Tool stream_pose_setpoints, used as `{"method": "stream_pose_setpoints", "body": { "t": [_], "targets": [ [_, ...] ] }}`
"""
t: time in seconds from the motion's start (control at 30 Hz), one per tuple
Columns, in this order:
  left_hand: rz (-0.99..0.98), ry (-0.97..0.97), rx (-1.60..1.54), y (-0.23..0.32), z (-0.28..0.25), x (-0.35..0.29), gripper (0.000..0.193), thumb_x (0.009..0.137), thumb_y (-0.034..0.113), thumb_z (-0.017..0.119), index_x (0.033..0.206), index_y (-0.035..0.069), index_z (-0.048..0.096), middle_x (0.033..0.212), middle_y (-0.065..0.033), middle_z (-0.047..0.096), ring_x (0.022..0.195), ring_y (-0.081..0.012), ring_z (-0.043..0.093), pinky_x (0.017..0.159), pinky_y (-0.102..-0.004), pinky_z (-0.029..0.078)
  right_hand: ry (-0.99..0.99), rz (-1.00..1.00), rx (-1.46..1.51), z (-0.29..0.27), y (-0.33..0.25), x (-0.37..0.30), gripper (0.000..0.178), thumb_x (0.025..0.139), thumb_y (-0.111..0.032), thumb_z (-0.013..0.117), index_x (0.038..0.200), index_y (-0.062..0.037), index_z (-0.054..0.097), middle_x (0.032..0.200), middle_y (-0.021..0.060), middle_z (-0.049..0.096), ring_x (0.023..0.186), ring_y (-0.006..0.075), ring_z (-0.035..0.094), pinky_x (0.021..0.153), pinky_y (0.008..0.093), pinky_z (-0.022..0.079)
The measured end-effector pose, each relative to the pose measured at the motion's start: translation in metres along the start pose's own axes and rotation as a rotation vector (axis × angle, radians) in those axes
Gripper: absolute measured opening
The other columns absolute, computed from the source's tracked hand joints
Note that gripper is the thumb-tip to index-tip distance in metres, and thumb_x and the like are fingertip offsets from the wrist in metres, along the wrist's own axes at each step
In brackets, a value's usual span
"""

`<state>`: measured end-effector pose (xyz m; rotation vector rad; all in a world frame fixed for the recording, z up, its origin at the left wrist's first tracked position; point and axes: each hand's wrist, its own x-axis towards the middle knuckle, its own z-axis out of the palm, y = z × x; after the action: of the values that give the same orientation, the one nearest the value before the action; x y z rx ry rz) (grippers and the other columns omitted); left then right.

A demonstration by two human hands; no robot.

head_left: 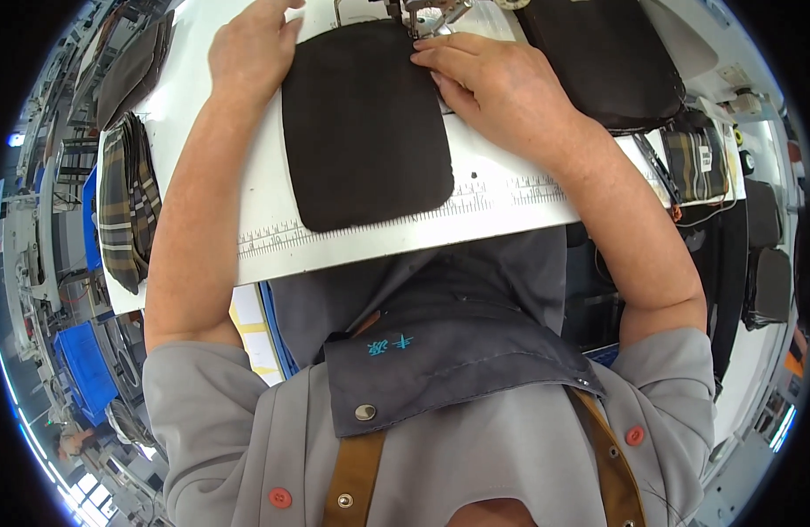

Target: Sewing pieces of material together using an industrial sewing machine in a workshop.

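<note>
The black panel (365, 132) lies on the table (528, 145) at the sewing machine (414, 16). The right hand (491, 77) rests unclenched on its right edge; the left hand (251, 53) is at its left edge, grip indeterminable. Contents of the blue bin (85, 369) are indistinct.

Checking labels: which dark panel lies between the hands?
The middle panel, with the left hand at its left edge and the right hand at its right. The upper-left pile and upper-right pile lie outside them.
</note>
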<state>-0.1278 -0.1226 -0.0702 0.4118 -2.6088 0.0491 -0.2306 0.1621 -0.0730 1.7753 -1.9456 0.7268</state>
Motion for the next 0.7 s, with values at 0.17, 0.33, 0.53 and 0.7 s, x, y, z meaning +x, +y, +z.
{"method": "stream_pose_setpoints", "body": {
  "t": [0.17,0.33,0.53,0.7],
  "targets": [
    [0.222,0.041,-0.456,0.064,-0.071,-0.055,0.027,0.084,0.017,0.081,0.108,0.007,0.075,0.102,-0.0094,0.074,0.092,-0.0274,0.072,0.082,-0.0332,0.056,-0.009,0.049,0.018,-0.02,-0.013,-0.016,0.021,0.088,-0.015,0.07,0.106,-0.0056,0.073,0.1,0.007,0.072,0.088,0.0286,0.071,0.073,0.0423,0.058],
    [0.488,-0.149,-0.553,0.108,-0.096,-0.111,0.039,0.074,0.014,0.087,0.11,0.006,0.074,0.12,-0.0093,0.073,0.113,-0.0281,0.07,0.1,-0.0398,0.054,-0.055,0.04,0.145,-0.047,-0.044,-0.045,0.02,0.08,-0.015,0.078,0.098,-0.0079,0.071,0.096,0.0038,0.067,0.092,0.027,0.065,0.076,0.0409,0.053],
    [0.494,-0.069,-0.511,0.118,-0.083,-0.123,0.033,0.075,0.009,0.085,0.107,0.008,0.077,0.116,-0.007,0.075,0.11,-0.025,0.072,0.1,-0.0438,0.055,-0.138,0.111,0.214,-0.057,-0.078,-0.067,0.029,0.077,-0.02,0.082,0.104,-0.0116,0.074,0.087,0.0018,0.055,0.082,0.0217,0.058,0.072,0.0371,0.045],
    [0.576,-0.037,-0.45,0.117,-0.078,-0.12,0.029,0.076,0.004,0.081,0.105,0.009,0.078,0.113,-0.0047,0.076,0.11,-0.0224,0.073,0.099,-0.0417,0.056,-0.138,0.11,0.182,-0.055,-0.082,-0.072,0.033,0.075,-0.024,0.084,0.105,-0.0128,0.075,0.082,0.0002,0.053,0.078,0.019,0.056,0.071,0.0354,0.043]
  ]
}}
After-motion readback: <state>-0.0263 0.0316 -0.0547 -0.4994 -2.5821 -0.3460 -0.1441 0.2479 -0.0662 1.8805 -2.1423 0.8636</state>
